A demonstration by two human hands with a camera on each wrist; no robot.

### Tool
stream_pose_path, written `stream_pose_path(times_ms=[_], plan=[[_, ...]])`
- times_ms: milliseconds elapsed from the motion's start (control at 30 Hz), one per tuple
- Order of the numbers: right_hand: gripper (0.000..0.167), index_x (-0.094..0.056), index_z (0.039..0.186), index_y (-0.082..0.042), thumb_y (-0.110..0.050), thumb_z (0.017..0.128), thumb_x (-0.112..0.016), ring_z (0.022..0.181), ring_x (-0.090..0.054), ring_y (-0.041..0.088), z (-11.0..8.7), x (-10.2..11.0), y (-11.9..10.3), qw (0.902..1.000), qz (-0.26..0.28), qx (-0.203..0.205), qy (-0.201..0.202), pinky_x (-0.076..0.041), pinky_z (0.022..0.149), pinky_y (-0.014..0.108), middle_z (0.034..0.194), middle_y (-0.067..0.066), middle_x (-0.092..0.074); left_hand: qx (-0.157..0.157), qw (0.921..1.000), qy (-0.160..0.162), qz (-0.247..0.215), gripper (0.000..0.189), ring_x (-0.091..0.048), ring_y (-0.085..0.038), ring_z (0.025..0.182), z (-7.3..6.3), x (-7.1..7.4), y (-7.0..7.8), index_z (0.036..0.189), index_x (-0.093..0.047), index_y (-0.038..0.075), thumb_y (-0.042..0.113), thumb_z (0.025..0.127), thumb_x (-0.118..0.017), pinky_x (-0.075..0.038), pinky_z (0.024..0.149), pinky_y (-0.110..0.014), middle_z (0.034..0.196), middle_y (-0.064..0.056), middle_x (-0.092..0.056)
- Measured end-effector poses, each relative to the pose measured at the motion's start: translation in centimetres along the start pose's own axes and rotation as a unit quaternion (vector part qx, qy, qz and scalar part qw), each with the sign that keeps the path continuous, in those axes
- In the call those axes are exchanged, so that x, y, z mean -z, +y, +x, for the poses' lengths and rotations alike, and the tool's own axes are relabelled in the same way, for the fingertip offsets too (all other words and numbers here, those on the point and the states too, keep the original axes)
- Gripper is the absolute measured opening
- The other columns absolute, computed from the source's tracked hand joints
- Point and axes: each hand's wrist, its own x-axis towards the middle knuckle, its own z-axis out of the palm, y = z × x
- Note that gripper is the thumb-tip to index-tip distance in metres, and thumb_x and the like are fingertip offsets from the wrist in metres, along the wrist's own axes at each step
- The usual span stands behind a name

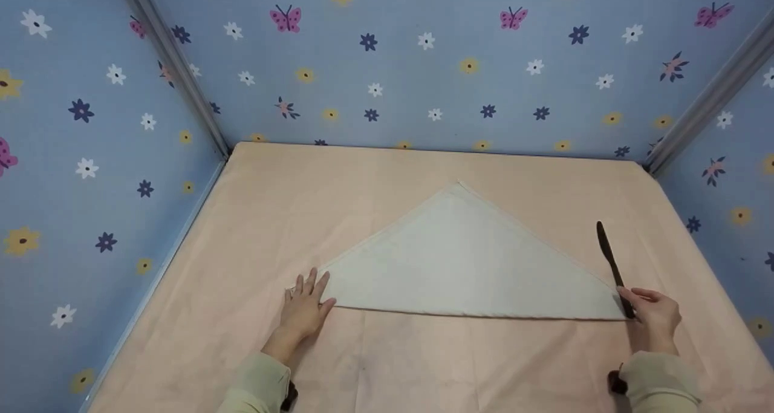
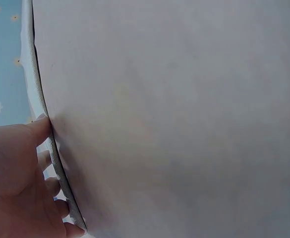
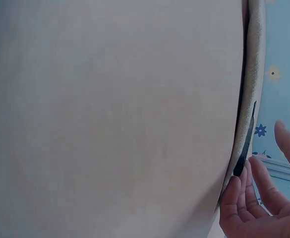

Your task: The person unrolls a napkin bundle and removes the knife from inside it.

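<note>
A pale napkin (image 1: 458,262), folded into a triangle, lies with its long edge toward me and its peak pointing away. On its left corner my left hand (image 1: 305,313) rests with fingers spread and straight, the thumb along the folded edge. The left wrist view shows those fingertips along the same edge. At the right corner my right hand (image 1: 655,316) holds the handle end of a dark table knife (image 1: 608,253), fingertips right at it and palm turned inward. The blade points away from me, its tip beyond the cloth. In the right wrist view the knife (image 3: 245,148) looks foreshortened beside the bent fingers.
A peach cloth (image 1: 290,207) with faint creases covers the table. Blue panels (image 1: 411,56) with flowers and butterflies stand behind and at both sides, joined by grey posts (image 1: 181,62). Bare table cloth surrounds the napkin.
</note>
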Motion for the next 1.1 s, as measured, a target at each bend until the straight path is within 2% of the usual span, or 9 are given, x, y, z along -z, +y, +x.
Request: stream_pose_path(times_ms=[200, 300, 500, 800, 967, 1100], plan=[[0.050, -0.063, 0.100, 0.001, -0.039, 0.071, -0.071, 0.057, -0.047, 0.002, 0.3, -0.1, 0.3, 0.9993, -0.021, 0.031, 0.010, -0.042, 0.046, 0.019, 0.070, -0.010, -0.053, 0.000, 1.0000, 0.000, 0.004, 0.057, -0.011, -0.044, 0.129, 0.0, 0.1, 0.0, 0.139, -0.028, 0.009, 0.038, 0.093, -0.042, -0.011, 0.098, -0.061, 0.144, -0.019, -0.016], [0.049, -0.062, 0.099, 0.003, -0.037, 0.072, -0.072, 0.062, -0.047, 0.004, 0.3, -0.3, 0.3, 0.9984, -0.035, 0.042, 0.012, -0.042, 0.047, 0.018, 0.073, -0.006, -0.056, -0.001, 1.0000, 0.001, 0.004, 0.057, -0.010, -0.043, 0.129, 0.1, 0.0, 0.0, 0.140, -0.028, 0.009, 0.038, 0.093, -0.042, -0.011, 0.098, -0.061, 0.144, -0.019, -0.016], [0.050, -0.061, 0.100, 0.006, -0.033, 0.072, -0.072, 0.069, -0.050, 0.014, 0.6, -0.4, 0.4, 0.9971, -0.060, 0.046, 0.011, -0.042, 0.050, 0.020, 0.086, 0.010, -0.060, -0.001, 1.0000, 0.005, 0.003, 0.057, -0.011, -0.043, 0.129, 0.0, 0.0, -0.1, 0.139, -0.028, 0.008, 0.038, 0.093, -0.042, -0.011, 0.099, -0.061, 0.144, -0.019, -0.016], [0.043, -0.061, 0.097, 0.009, -0.024, 0.073, -0.073, 0.081, -0.051, 0.031, 0.8, -0.3, 0.4, 0.9967, -0.068, 0.043, 0.010, -0.043, 0.053, 0.025, 0.083, 0.014, -0.059, -0.002, 1.0000, 0.002, 0.003, 0.057, -0.011, -0.043, 0.129, 0.0, 0.0, 0.0, 0.139, -0.028, 0.009, 0.037, 0.093, -0.043, -0.012, 0.098, -0.061, 0.144, -0.019, -0.017], [0.040, -0.063, 0.095, 0.009, -0.023, 0.072, -0.072, 0.081, -0.051, 0.031, 1.0, -0.2, 0.4, 0.9953, -0.082, 0.048, 0.015, -0.042, 0.052, 0.024, 0.077, 0.010, -0.061, -0.002, 1.0000, 0.000, -0.001, 0.056, -0.011, -0.043, 0.129, -0.1, 0.0, 0.0, 0.139, -0.029, 0.009, 0.037, 0.093, -0.042, -0.012, 0.098, -0.061, 0.144, -0.019, -0.017], [0.038, -0.063, 0.094, 0.009, -0.023, 0.073, -0.072, 0.082, -0.051, 0.032, 1.2, -0.2, 0.4, 0.9952, -0.084, 0.046, 0.018, -0.044, 0.057, 0.029, 0.070, 0.003, -0.060, -0.002, 1.0000, 0.003, 0.002, 0.056, -0.012, -0.044, 0.128, -0.1, -0.1, -0.1, 0.139, -0.029, 0.008, 0.037, 0.093, -0.042, -0.012, 0.098, -0.061, 0.144, -0.019, -0.017]])
